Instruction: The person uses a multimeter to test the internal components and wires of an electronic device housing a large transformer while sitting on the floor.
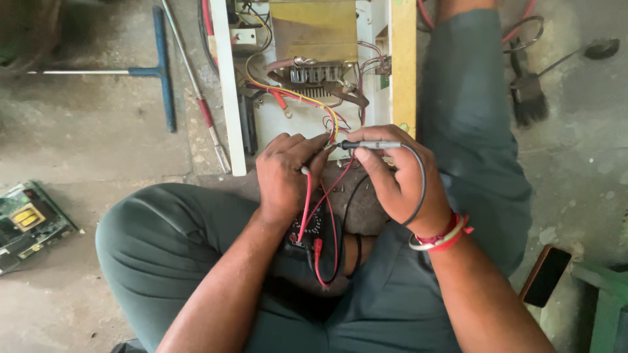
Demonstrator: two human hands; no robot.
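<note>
Now both hands meet at the centre: the left hand (282, 175) pinches the red probe lead (305, 202), while the right hand (392, 173) grips the black probe (369, 144), its tip pointing to nine o'clock at the wiring of the opened white chassis (297, 121). The multimeter (314, 229) sits in the lap at six o'clock; a blue T-handled wrench (160, 68) lies on the floor at ten o'clock.

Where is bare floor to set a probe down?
Bare concrete lies left of the left hand, between the blue T-handle tool and the green circuit board. The open chassis by the right hand is crowded with wires.
</note>
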